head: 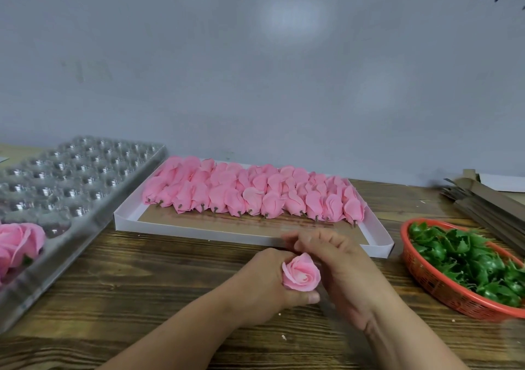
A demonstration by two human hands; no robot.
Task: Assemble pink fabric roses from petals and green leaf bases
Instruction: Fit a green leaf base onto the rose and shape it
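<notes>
So the left hand (264,281) is gripping a pink rose (301,271) over the desk (142,284), bloom facing up. The right hand (338,264) is sitting just beside it, fingers curling loosely, apparently holding nothing. The basket (420,273) of green leaf bases (466,256) is lying off to the right, so the right hand's nearer.

Single head-worn view, looking forward and down.
It faces the wall across the wooden worktop (170,270), close above the hands (312,278) at lower centre; no second view.
</notes>
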